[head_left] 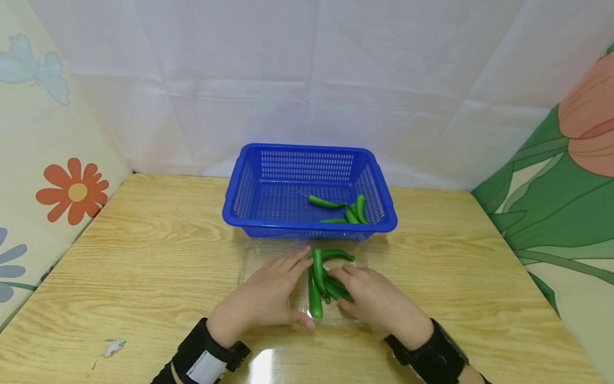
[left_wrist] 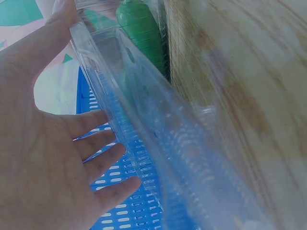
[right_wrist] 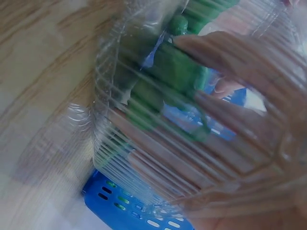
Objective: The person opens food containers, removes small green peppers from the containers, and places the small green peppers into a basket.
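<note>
Head view: green peppers (head_left: 318,272) lie toward the right edge of the clear container (head_left: 256,256), some grasped by the right hand (head_left: 371,292). Left wrist: left hand (left_wrist: 50,148) unclenched, fingers extended at the wall; steadying advisable. Right wrist: blurred; light pressure advisable.

The right hand (head_left: 371,293) hides part of the green peppers (head_left: 317,274); the blue basket (head_left: 309,226) partly covers others behind its near rim; the table (head_left: 479,277) is cut off nearest

Head view: high, facing forward-down. Wrist views: low, close, tilted. All share blue basket (head_left: 309,227), peppers (head_left: 318,273).
</note>
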`<state>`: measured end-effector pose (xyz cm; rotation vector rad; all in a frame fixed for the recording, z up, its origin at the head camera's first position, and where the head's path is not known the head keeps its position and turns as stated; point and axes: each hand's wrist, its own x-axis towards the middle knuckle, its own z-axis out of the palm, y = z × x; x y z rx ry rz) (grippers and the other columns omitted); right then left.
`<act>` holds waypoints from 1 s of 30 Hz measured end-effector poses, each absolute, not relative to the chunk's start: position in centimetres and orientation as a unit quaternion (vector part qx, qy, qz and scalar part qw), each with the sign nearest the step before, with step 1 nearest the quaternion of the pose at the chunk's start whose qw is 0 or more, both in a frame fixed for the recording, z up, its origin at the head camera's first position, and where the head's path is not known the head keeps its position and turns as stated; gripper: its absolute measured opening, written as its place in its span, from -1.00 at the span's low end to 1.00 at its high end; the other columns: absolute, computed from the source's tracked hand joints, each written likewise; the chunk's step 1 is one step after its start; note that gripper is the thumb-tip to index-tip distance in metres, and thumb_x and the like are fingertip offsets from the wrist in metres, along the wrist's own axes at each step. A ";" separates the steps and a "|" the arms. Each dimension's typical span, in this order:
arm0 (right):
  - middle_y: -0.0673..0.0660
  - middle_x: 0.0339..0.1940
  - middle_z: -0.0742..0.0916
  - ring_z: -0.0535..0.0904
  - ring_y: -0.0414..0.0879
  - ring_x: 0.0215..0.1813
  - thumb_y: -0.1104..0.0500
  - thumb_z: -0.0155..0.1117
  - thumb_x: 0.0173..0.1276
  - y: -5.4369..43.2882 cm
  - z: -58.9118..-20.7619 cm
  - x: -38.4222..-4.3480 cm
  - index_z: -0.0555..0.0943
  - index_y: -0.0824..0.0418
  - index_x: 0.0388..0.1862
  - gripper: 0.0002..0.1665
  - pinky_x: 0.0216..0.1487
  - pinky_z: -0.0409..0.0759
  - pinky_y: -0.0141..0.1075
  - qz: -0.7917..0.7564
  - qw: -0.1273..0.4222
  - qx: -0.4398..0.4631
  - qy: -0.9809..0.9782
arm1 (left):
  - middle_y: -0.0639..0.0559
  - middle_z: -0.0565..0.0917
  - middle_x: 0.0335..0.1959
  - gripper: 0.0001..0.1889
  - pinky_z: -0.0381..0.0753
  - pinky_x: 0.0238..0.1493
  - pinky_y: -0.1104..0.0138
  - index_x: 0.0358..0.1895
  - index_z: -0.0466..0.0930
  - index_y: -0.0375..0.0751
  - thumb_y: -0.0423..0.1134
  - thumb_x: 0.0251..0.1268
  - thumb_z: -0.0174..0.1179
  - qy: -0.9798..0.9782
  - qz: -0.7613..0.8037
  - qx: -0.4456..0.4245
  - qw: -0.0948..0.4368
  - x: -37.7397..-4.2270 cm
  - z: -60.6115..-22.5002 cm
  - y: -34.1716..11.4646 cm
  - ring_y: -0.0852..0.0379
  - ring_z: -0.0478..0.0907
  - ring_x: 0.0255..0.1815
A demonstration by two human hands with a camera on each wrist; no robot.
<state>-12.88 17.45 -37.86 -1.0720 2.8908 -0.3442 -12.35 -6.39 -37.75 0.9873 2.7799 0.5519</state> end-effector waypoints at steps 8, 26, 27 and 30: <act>0.13 -0.03 0.68 0.66 0.04 -0.07 0.23 0.48 0.15 17.5 -38.1 -13.1 0.62 0.26 0.11 -0.49 -0.02 0.67 -0.04 -0.112 0.009 -0.354 0.928 | -0.10 0.02 0.60 0.19 0.08 0.52 -0.01 0.53 0.14 -0.26 0.38 -0.11 0.40 0.923 0.187 0.330 0.067 -12.4 -37.8 -6.4 -0.11 0.02 0.56; 0.08 -0.05 0.74 0.68 0.00 -0.02 0.11 0.48 0.17 17.3 -37.9 -13.4 0.67 0.20 0.07 -0.53 0.02 0.67 -0.08 -0.089 -0.117 -0.388 0.910 | -0.10 0.01 0.60 0.20 0.08 0.52 0.00 0.54 0.13 -0.26 0.38 -0.12 0.39 0.924 0.184 0.329 0.069 -12.4 -37.8 -6.4 -0.12 0.03 0.56; 0.08 -0.03 0.74 0.68 0.01 -0.01 0.10 0.49 0.17 17.3 -37.9 -13.4 0.67 0.20 0.08 -0.52 0.03 0.67 -0.08 -0.089 -0.121 -0.386 0.910 | -0.10 0.01 0.60 0.20 0.08 0.52 0.00 0.54 0.13 -0.26 0.38 -0.12 0.39 0.924 0.184 0.329 0.070 -12.4 -37.8 -6.4 -0.12 0.03 0.56; 0.10 -0.02 0.74 0.68 0.02 0.00 0.07 0.52 0.16 17.2 -37.6 -13.3 0.65 0.22 0.10 -0.46 0.04 0.67 -0.07 -0.086 -0.133 -0.382 0.911 | -0.10 0.01 0.60 0.20 0.09 0.52 0.00 0.53 0.13 -0.26 0.39 -0.12 0.39 0.924 0.183 0.329 0.068 -12.4 -37.8 -6.4 -0.11 0.03 0.56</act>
